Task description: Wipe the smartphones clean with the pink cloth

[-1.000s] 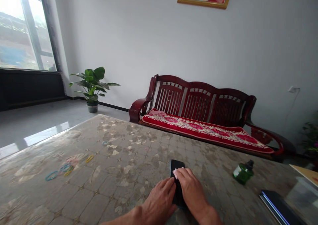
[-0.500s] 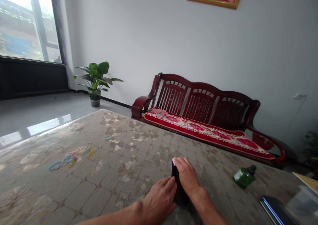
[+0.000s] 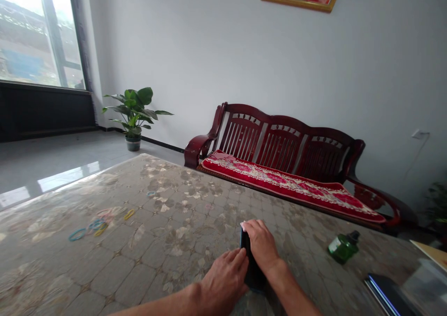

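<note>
A dark, flat phone (image 3: 254, 279) stands on its edge on the table, tilted a little, between my two hands. My left hand (image 3: 225, 274) closes round its near left side, with the fingertips on its dark face. My right hand (image 3: 261, 245) is bent over the top and right side of the phone. Under its fingertips, at the top edge, pokes out a small pale pink-white piece (image 3: 243, 225) that looks like a cloth or tissue. Most of it is hidden by the fingers, and much of the phone is covered too.
A patterned cloth covers the table (image 3: 129, 269). Several coloured hair ties (image 3: 99, 225) lie to the left. On the right are a green bottle (image 3: 344, 247), a dark flat device (image 3: 387, 292) and a clear plastic box (image 3: 426, 283). A wooden bench (image 3: 279, 144) stands behind.
Almost nothing differs. My right hand has shifted very slightly upward and left along the top of the phone; the left hand keeps its hold.
</note>
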